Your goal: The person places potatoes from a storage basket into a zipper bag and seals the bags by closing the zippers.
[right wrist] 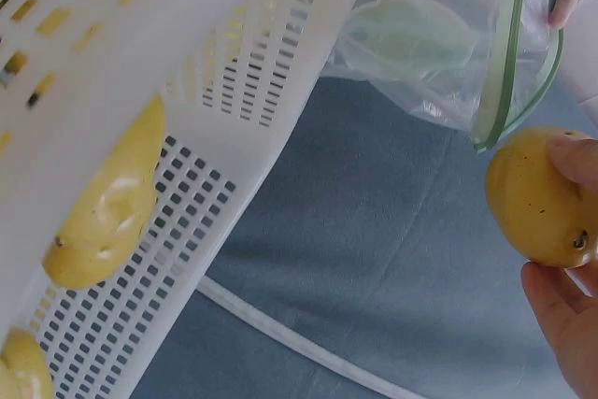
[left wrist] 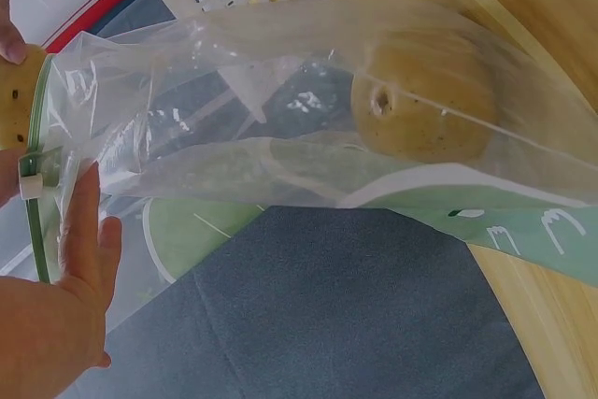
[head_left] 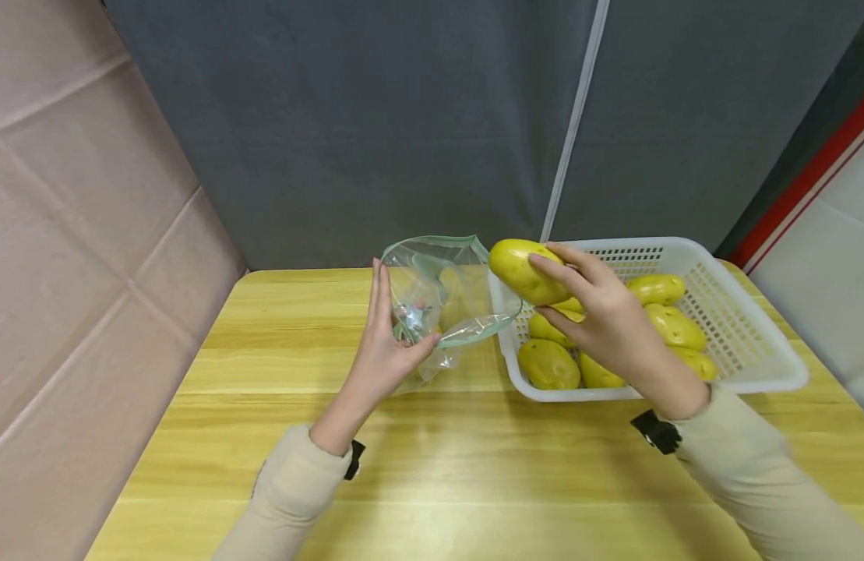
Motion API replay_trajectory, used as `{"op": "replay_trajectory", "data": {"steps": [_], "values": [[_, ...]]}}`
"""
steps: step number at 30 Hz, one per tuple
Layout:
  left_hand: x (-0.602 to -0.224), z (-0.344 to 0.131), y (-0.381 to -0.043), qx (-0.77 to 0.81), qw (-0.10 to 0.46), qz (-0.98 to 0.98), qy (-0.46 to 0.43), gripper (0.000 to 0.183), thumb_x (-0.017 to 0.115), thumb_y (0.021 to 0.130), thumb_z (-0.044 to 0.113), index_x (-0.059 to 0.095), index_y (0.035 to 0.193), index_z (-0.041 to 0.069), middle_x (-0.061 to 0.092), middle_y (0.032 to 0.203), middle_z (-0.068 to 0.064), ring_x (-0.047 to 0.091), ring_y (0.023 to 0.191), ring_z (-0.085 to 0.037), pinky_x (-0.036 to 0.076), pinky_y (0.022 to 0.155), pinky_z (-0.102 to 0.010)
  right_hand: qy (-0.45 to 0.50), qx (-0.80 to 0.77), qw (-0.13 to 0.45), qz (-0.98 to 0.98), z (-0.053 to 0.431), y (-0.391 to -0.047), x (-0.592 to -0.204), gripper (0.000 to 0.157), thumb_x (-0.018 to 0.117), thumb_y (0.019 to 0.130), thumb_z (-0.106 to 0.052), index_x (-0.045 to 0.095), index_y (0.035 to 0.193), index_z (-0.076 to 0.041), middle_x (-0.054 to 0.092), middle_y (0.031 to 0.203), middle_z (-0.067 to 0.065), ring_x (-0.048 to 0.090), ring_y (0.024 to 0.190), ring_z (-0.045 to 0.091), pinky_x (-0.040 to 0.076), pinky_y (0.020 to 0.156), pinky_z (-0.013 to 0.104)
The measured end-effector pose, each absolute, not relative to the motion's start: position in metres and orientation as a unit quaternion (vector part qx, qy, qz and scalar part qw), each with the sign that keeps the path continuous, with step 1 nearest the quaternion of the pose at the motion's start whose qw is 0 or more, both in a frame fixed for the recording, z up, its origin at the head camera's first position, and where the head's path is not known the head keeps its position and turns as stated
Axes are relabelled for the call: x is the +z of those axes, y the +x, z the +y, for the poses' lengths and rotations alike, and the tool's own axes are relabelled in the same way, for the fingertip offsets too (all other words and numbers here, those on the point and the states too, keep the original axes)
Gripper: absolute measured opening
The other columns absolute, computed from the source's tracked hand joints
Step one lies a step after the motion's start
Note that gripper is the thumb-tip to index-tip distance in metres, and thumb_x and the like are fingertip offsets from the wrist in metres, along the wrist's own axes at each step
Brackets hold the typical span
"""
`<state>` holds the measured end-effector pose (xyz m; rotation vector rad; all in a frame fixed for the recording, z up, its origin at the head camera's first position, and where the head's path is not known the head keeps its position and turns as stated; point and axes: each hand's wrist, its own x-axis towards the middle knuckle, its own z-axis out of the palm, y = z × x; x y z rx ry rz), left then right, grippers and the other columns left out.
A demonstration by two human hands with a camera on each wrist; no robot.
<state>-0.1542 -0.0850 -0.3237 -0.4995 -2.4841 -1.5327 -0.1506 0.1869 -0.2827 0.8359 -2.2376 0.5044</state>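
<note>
A potato [head_left: 526, 273] is gripped by my right hand [head_left: 610, 323] between thumb and fingers, beside the mouth of a clear zip bag [head_left: 474, 336]. With the thumb at the near rim and the fingers along its left side, my left hand [head_left: 386, 347] holds that bag upright with its mouth spread wide. Green seal strips edge the mouth, and a white slider [left wrist: 31, 187] shows in the left wrist view. Inside the bag, toward its bottom, lies another potato [left wrist: 430, 100]. In the right wrist view, the held potato [right wrist: 537, 198] is close to the bag's green rim.
To the right stands a white plastic basket [head_left: 768, 354] with slotted walls, holding several potatoes [head_left: 548, 365]. Both sit on a wood-grain table [head_left: 432, 467]. A dark grey curtain [head_left: 375, 132] rises behind the table, and a pale panel wall [head_left: 74, 210] stands at the left.
</note>
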Motion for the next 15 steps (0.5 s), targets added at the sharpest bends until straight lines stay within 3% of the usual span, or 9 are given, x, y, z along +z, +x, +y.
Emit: {"op": "replay_trajectory", "data": {"steps": [5,8,11,15], "values": [[-0.323,-0.085,-0.154,-0.513,0.091,-0.837,-0.169,0.111,0.075,0.079,0.006,-0.007,0.153,0.007,-0.015,0.161,-0.002,-0.001,0.149,-0.03,0.056,0.089,-0.041,0.344,0.193,0.342,-0.853,0.181,-0.151,-0.284,0.069,0.083,0.064,0.006,0.057,0.128,-0.003,0.055,0.129,0.025,0.056,0.112,0.041,0.053,0.088,0.051],[-0.323,-0.085,-0.154,-0.514,0.087,-0.837,-0.166,0.11,0.075,0.079,0.007,-0.007,0.154,0.007,-0.015,0.162,-0.001,0.003,0.149,-0.031,0.058,0.076,-0.03,0.352,0.19,0.344,-0.85,0.178,-0.151,-0.284,0.069,0.083,0.064,0.005,0.058,0.127,-0.004,0.055,0.129,0.025,0.056,0.112,0.041,0.053,0.086,0.051],[-0.322,-0.086,-0.154,-0.513,0.084,-0.839,-0.163,0.11,0.074,0.079,0.007,-0.006,0.154,0.007,-0.015,0.162,-0.001,0.007,0.149,-0.032,0.051,0.057,-0.019,0.358,0.184,0.345,-0.848,0.175,-0.152,-0.285,0.068,0.084,0.064,0.003,0.059,0.126,-0.005,0.056,0.128,0.024,0.057,0.111,0.04,0.055,0.083,0.049],[-0.323,-0.086,-0.155,-0.508,0.089,-0.841,-0.165,0.109,0.075,0.079,0.008,-0.006,0.154,0.007,-0.014,0.162,-0.001,0.008,0.149,-0.032,0.044,0.05,-0.018,0.361,0.181,0.34,-0.85,0.171,-0.154,-0.288,0.066,0.084,0.065,0.001,0.059,0.126,-0.007,0.056,0.128,0.023,0.058,0.11,0.039,0.056,0.082,0.048]]}}
